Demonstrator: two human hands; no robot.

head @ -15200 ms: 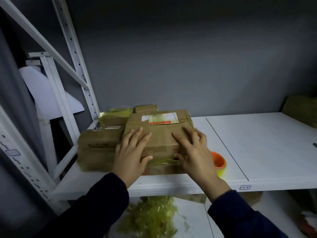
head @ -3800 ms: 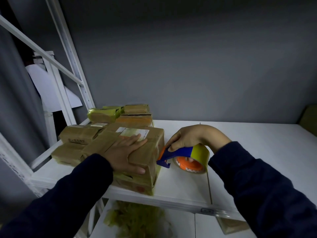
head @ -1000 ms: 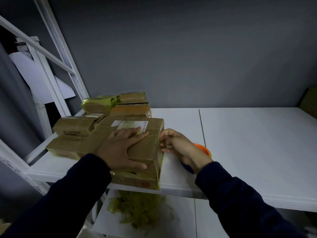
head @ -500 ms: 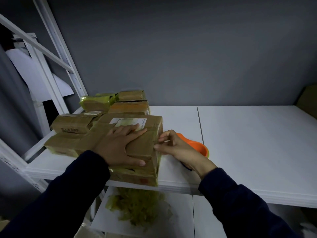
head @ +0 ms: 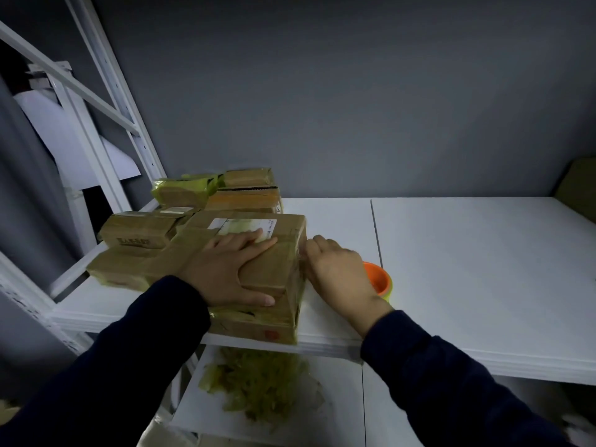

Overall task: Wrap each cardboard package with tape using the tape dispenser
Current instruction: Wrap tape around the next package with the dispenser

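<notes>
A brown cardboard package [head: 277,269] with a white label lies on top of another box at the front left of the white shelf [head: 467,269]. My left hand [head: 225,269] lies flat on its top, fingers straight, pressing it down. My right hand [head: 335,272] is at the package's right side face, fingertips against the tape there. The tape dispenser [head: 379,280], orange core with a yellow roll, stands on the shelf behind my right hand and is mostly hidden by it.
Several more taped cardboard packages [head: 138,233] are stacked to the left and behind. A white rack upright [head: 106,101] rises at the left. Crumpled yellowish tape scraps [head: 258,385] lie on the lower shelf. A brown box [head: 580,185] sits at the far right.
My right hand set the tape dispenser down on the shelf and moved to the package's right side, sliding along it over the last second. My left hand stayed flat on top.
</notes>
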